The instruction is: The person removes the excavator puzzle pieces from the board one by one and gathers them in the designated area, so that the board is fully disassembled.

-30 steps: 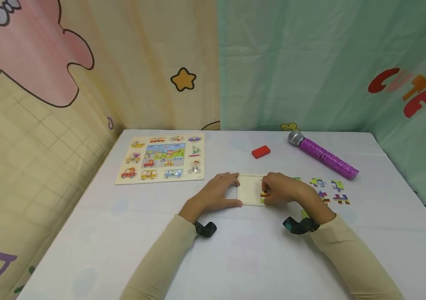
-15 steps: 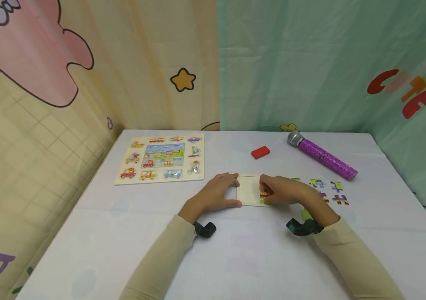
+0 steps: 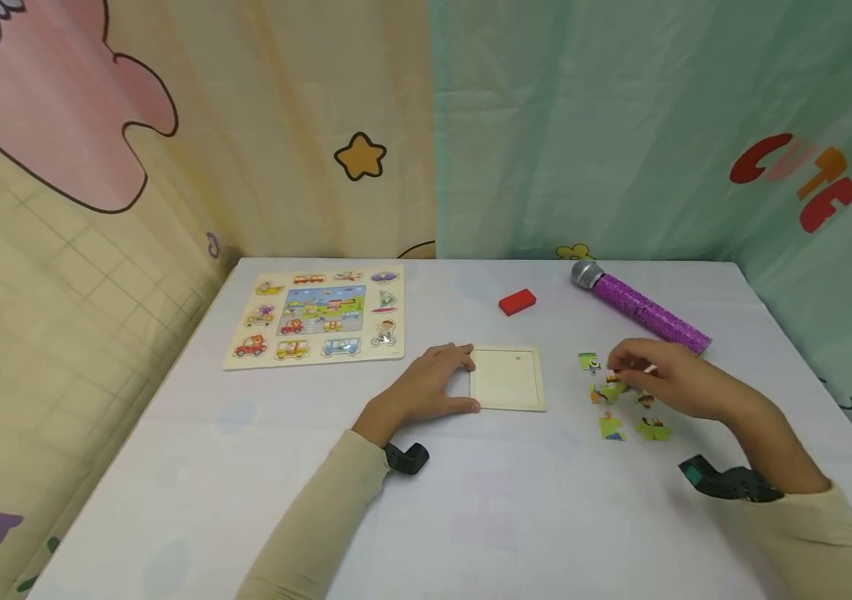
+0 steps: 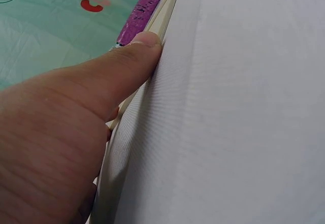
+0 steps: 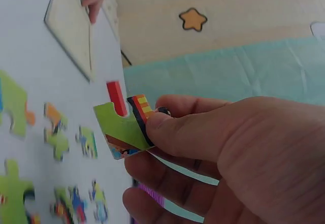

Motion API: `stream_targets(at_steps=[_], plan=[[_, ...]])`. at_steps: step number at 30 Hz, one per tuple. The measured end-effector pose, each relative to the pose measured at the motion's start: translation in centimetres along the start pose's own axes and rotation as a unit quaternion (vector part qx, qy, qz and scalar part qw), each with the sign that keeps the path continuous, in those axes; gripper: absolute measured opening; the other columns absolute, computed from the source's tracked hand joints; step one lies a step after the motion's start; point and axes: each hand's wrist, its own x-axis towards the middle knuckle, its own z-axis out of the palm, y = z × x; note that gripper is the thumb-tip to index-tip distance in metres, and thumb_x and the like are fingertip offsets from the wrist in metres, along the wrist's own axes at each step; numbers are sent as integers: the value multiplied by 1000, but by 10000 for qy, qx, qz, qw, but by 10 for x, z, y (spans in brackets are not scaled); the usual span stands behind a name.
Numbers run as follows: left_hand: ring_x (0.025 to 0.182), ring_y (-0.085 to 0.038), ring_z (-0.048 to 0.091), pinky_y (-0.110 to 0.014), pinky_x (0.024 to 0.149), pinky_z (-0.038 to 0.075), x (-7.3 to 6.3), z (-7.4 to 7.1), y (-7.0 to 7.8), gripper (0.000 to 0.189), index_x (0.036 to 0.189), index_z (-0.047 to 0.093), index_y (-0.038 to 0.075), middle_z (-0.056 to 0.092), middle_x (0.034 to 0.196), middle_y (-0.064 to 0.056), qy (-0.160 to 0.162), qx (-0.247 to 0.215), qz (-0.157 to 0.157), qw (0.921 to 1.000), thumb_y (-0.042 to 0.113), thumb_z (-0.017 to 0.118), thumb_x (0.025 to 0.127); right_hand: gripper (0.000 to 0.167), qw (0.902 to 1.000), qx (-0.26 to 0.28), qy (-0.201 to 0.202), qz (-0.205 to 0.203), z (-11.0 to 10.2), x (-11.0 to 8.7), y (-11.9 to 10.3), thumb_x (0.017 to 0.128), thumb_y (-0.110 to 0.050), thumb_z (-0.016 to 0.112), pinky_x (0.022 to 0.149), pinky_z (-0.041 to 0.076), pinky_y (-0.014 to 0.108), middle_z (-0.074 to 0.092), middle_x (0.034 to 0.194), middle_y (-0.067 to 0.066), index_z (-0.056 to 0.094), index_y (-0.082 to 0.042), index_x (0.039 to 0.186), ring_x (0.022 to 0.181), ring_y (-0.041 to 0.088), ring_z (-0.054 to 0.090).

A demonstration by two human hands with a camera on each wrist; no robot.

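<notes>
My left hand (image 3: 433, 385) holds the left side of a pale wooden puzzle tray (image 3: 508, 379), thumb at the near corner and fingers at the far one. In the left wrist view the thumb (image 4: 127, 61) presses along the tray's edge. The tray's inside is bare, with a small dark mark near its far right corner. My right hand (image 3: 674, 375) is above the table, right of the tray. Between thumb and fingers it pinches a green jigsaw piece (image 5: 122, 127) with a red, yellow and black stripe. Below lie several loose jigsaw pieces (image 3: 611, 427), some hidden by the hand.
A finished vehicle puzzle board (image 3: 321, 317) lies at the far left. Beyond the tray sits a red block (image 3: 518, 302). A purple glittery microphone (image 3: 644, 310) lies at the back right, just behind my right hand. Printed curtains (image 3: 583, 125) border the table's far edge.
My right hand has moved right, off the tray and over the loose pieces, with the jigsaw piece. The colours seen at the tray's right side are gone from it. My left hand stays put.
</notes>
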Motion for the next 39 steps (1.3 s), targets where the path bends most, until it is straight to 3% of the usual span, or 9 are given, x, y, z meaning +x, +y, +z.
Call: stream_targets(at_steps=[6, 9, 15, 24, 32, 39], plan=[[149, -22, 24, -41, 120, 22, 1, 1, -2, 60, 133, 58, 19, 34, 162, 2, -23, 22, -4, 10000, 53, 76, 87, 18, 9960, 1, 192, 873, -4, -60, 45, 97, -4, 66, 67, 56, 26, 65, 102, 2, 64, -7, 116, 88, 14, 60], [149, -21, 24, -41, 120, 22, 2, 1, -2, 60, 134, 58, 19, 34, 162, 3, -30, 13, -49, 10000, 52, 77, 87, 17, 9950, 183, 426, 886, 3, -77, 62, 97, -1, 65, 63, 54, 25, 64, 96, 3, 63, -3, 114, 81, 7, 58], [150, -22, 23, -41, 121, 22, 0, -2, -4, 60, 134, 58, 19, 34, 162, 3, -7, -69, -122, 9999, 51, 77, 87, 14, 9949, 166, 874, 477, 12, -78, 75, 93, 2, 69, 64, 50, 20, 66, 88, 2, 64, -4, 105, 79, 5, 57], [149, -23, 25, -43, 120, 23, 0, 1, -3, 58, 131, 58, 19, 36, 161, 1, -3, -132, -33, 9999, 51, 77, 86, 17, 9898, -463, 1099, 776, 23, -80, 74, 91, -3, 75, 64, 49, 21, 69, 90, -6, 67, -12, 103, 79, -1, 56], [149, -24, 26, -43, 120, 24, 0, 3, -1, 57, 130, 58, 19, 36, 161, 2, 3, -115, -1, 9999, 50, 79, 86, 18, 9880, -653, 987, 992, 26, -84, 78, 90, -3, 75, 67, 50, 23, 70, 96, 0, 67, -12, 103, 82, -1, 56], [148, -23, 26, -43, 120, 24, 0, 3, -1, 58, 131, 58, 20, 35, 161, 3, 27, -43, -69, 10000, 49, 79, 86, 23, 9878, -727, 1121, 800, 26, -81, 78, 86, 3, 76, 65, 50, 22, 70, 95, -1, 67, -13, 100, 80, -1, 55]])
